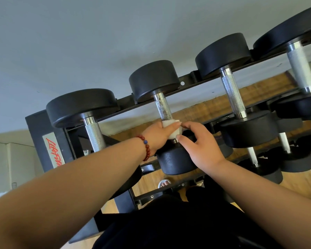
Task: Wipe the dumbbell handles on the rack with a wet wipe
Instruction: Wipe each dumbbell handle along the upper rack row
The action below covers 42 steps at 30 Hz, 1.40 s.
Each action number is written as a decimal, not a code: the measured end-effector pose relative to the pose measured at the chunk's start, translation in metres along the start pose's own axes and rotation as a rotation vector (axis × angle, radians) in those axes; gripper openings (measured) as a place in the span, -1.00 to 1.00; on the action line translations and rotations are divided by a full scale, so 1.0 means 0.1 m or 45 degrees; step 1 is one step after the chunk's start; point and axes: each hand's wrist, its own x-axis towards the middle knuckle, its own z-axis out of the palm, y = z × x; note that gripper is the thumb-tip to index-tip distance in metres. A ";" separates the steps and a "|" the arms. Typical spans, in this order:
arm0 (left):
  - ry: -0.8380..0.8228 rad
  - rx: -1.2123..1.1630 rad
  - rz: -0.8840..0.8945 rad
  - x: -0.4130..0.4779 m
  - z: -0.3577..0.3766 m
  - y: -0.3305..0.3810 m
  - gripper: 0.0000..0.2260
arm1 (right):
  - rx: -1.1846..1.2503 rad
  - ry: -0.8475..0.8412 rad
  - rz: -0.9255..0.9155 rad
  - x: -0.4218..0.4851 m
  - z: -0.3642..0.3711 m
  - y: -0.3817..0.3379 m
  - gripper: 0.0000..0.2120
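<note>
Here, top tier of the black rack [41, 133]: four black dumbbells lie side by side across its rails. Work is on the second dumbbell [153, 79] from the rack's left end.

The wet wipe [171, 127], white and bunched, is wrapped round the near end of this dumbbell's knurled steel handle [163, 108], close to the weight head on the rack's front rail.

Left hand [158, 133]: closed round the wipe and handle, fingers curled over the top. A red bead bracelet [146, 148] sits at the wrist.

Right hand [199, 144]: half open, holding nothing. Thumb tip and forefinger tip touch the wipe's edge; the other fingers spread loosely above the front weight head.

The far part of the handle, toward the rack's back rail, is bare metal.

Lower tier of the rack holds more black dumbbells. Red lettering runs down the rack's left upright; unreadable from this angle. Wood floor [258, 87] shows through the rack.
</note>
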 end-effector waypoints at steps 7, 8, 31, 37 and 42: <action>-0.002 0.013 -0.028 -0.08 -0.01 0.05 -0.55 | 0.014 -0.024 0.023 0.02 0.00 -0.02 -0.53; -0.011 0.083 -0.035 -0.11 -0.01 0.03 -0.62 | 0.009 -0.031 0.036 0.01 0.00 -0.02 -0.50; 0.358 -0.070 0.202 -0.74 -0.05 0.10 -0.85 | 0.236 -0.298 -0.144 0.10 -0.33 -0.24 -0.60; 0.323 -0.347 0.247 -0.76 0.05 0.24 -0.70 | 0.342 -0.503 -0.187 0.24 -0.53 -0.43 -0.58; 0.593 -0.359 0.264 -0.76 0.20 0.19 -0.88 | 0.237 -0.361 -0.096 0.32 -0.55 -0.40 -0.95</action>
